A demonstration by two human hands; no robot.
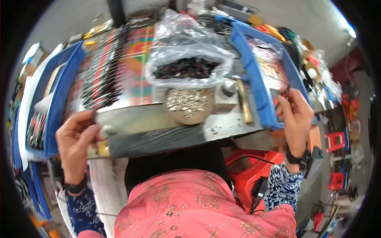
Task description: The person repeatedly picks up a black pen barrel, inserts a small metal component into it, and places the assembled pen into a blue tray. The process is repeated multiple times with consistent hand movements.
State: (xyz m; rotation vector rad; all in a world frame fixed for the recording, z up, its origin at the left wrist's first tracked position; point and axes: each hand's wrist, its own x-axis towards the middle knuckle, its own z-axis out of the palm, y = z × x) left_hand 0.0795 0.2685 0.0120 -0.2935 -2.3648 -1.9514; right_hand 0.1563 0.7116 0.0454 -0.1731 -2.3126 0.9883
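Observation:
My left hand [77,141] is at the table's front left corner, thumb and fingers bent together. A small dark bit shows at its fingertips, too blurred to name. My right hand [295,117] is raised over the near end of the right blue bin [260,97], pinching a small dark piece [282,95]. Between the hands, a round dish [186,120] of small shiny metal parts [186,101] rests on the table. Behind it lies an open clear plastic bag [149,71] full of small black parts [186,68].
Rows of slim black, silver and red pieces [103,67] lie on the left. A left blue bin [65,95] holds similar pieces. A metal block [225,99] and a brass-coloured bar [244,103] stand right of the dish. Black tape [158,139] covers the front edge; a red stool [250,168] is below.

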